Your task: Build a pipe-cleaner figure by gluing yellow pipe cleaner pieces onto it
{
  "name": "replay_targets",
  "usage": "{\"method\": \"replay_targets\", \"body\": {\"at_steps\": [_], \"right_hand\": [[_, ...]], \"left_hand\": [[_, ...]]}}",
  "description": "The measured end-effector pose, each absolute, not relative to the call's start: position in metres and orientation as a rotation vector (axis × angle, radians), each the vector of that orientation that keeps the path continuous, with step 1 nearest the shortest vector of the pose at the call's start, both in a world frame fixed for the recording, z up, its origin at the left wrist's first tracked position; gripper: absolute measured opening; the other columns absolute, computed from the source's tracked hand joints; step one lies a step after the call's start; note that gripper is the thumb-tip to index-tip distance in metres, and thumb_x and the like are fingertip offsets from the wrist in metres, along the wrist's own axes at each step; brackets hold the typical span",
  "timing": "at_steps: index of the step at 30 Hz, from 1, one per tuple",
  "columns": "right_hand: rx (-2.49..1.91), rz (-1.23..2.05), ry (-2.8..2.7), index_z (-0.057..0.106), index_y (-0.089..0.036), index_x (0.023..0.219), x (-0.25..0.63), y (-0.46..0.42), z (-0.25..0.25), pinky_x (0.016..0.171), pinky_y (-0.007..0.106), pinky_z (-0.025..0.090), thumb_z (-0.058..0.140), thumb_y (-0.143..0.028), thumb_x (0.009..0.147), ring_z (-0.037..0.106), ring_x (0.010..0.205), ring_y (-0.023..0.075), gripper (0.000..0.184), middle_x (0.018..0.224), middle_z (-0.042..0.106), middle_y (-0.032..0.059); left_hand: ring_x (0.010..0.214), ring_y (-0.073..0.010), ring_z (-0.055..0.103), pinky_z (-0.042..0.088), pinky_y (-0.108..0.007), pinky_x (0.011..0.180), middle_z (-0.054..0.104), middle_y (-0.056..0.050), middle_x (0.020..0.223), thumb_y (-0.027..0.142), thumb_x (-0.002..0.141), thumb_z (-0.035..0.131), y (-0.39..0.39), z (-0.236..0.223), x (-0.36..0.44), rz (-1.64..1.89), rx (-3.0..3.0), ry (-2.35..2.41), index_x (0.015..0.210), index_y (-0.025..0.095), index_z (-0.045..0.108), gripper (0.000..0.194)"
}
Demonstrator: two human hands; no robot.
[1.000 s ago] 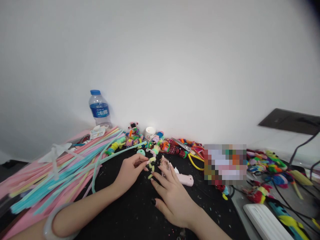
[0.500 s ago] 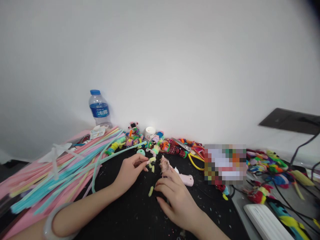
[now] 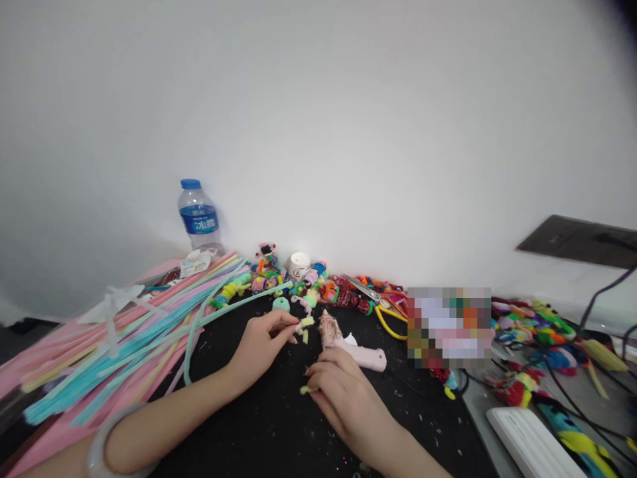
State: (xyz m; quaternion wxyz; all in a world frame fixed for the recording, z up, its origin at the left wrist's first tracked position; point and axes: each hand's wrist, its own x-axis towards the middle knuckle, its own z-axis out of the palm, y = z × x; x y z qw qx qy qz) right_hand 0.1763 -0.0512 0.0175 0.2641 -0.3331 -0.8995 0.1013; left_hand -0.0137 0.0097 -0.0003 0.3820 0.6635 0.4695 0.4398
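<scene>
My left hand [image 3: 259, 344] rests on the black table [image 3: 259, 425], its fingers pinched on a small yellow-green pipe-cleaner piece [image 3: 305, 324]. My right hand [image 3: 341, 395] is curled closed nearer to me, pinching another short yellow-green pipe-cleaner bit [image 3: 304, 390] at its fingertips. Just beyond my right hand lies a pink glue gun [image 3: 355, 350] with a crusted nozzle. A pale bangle [image 3: 97, 445] circles my left wrist.
A fan of pink, blue and yellow pipe cleaners [image 3: 109, 338] covers the left. A water bottle [image 3: 198, 216] stands by the wall. Small pipe-cleaner figures [image 3: 308, 285], scissors [image 3: 365, 289], a white cup [image 3: 299, 263], coloured scraps [image 3: 537, 332], cables and a white device [image 3: 522, 441] crowd the back and right.
My right hand curled shut from flat and drew back toward me, taking a yellow-green bit with it. The glue gun is now uncovered. My left hand barely moved.
</scene>
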Motion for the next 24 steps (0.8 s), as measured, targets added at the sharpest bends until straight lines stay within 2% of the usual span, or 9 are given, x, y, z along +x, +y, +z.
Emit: {"method": "replay_targets", "body": {"at_steps": [3,6,14,20,24], "right_hand": [[-0.996,0.235,-2.243,0.057,-0.018,0.091,0.184,-0.048,0.011,0.068,0.032,0.048,0.045,-0.013,0.088,0.055,0.077,0.0185,0.013,0.078,0.060,0.0046],[-1.034,0.188,-2.107,0.058,-0.019,0.090,0.191,-0.044,0.003,0.065,0.030,0.046,0.048,-0.013,0.087,0.056,0.072,0.0170,0.012,0.077,0.061,0.0040],[-0.975,0.176,-2.031,0.058,-0.019,0.105,0.194,-0.040,-0.001,0.072,0.030,0.049,0.047,-0.008,0.087,0.061,0.082,0.0181,0.024,0.091,0.066,0.0064],[-1.022,0.159,-2.011,0.061,-0.019,0.095,0.195,-0.040,0.000,0.065,0.027,0.049,0.050,-0.011,0.086,0.061,0.073,0.0165,0.016,0.082,0.066,0.0049],[-0.989,0.165,-2.032,0.061,-0.019,0.094,0.194,-0.040,0.003,0.066,0.027,0.049,0.050,-0.009,0.085,0.061,0.074,0.0162,0.018,0.082,0.066,0.0043]], "left_hand": [[0.062,-0.0137,0.062,0.046,-0.023,0.061,0.064,0.001,0.066,0.021,0.080,0.055,0.007,0.002,-0.013,1.083,1.785,1.178,0.079,0.015,0.062,0.009],[0.062,-0.0128,0.061,0.044,-0.021,0.061,0.064,0.001,0.066,0.020,0.082,0.054,0.004,0.004,-0.013,1.031,1.903,1.143,0.077,0.016,0.063,0.011],[0.065,-0.0115,0.060,0.042,-0.020,0.062,0.066,0.001,0.071,0.015,0.080,0.055,0.002,0.003,-0.013,0.972,2.088,1.012,0.078,0.017,0.064,0.009],[0.067,-0.0118,0.062,0.046,-0.020,0.064,0.067,0.000,0.077,0.017,0.081,0.054,0.001,0.002,-0.012,0.948,2.009,0.938,0.084,0.017,0.061,0.008],[0.070,-0.0134,0.064,0.048,-0.022,0.066,0.067,-0.001,0.080,0.020,0.082,0.053,0.000,0.003,-0.012,0.930,1.961,0.932,0.086,0.018,0.061,0.009]]}}
